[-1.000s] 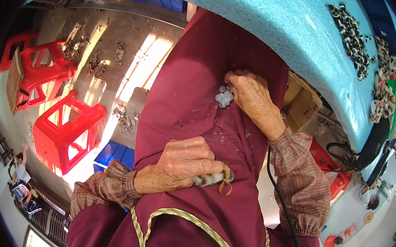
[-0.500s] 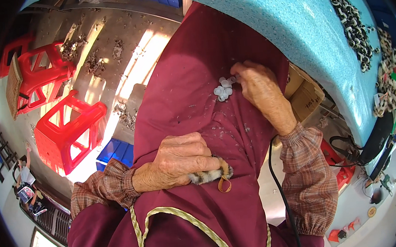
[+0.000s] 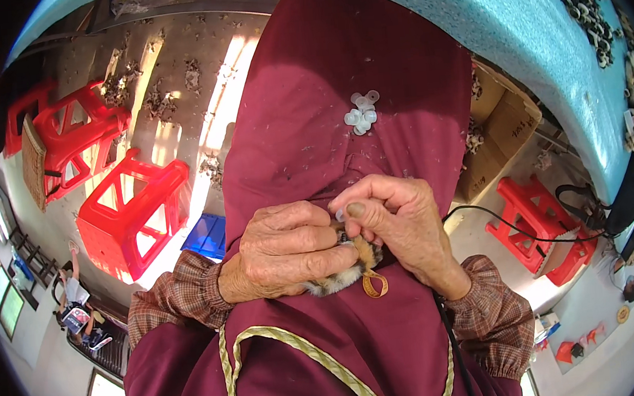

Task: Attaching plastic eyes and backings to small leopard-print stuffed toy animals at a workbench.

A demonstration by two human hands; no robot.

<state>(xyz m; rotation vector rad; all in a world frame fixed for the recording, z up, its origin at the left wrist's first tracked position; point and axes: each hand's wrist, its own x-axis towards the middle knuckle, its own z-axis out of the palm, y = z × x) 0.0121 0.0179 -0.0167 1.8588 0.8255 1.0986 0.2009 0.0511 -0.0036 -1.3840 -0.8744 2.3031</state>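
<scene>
My left hand (image 3: 287,249) is closed around a small furry piece (image 3: 333,282), cream, black and tan. From its right end hangs a tan ribbon loop (image 3: 375,286). My right hand (image 3: 402,224) is right beside it, thumb and forefinger pinching a small translucent white plastic disc (image 3: 340,215) over the furry piece. The fingers hide much of where the two meet. Farther up my lap, a loose heap of similar white plastic discs (image 3: 361,113) lies on the maroon apron (image 3: 298,154).
A speckled blue table (image 3: 437,14) curves along the far right, bearing heaped black-and-white small pieces (image 3: 579,1). Red stools (image 3: 134,218) stand on the left floor, another red stool (image 3: 538,224) at right. An open cardboard box (image 3: 500,137) sits under the table. A black cord (image 3: 476,210) runs past my right arm.
My right hand has come from the disc heap down to the furry piece, carrying a disc. The left hand keeps its hold on the furry piece. The whole view has shifted slightly.
</scene>
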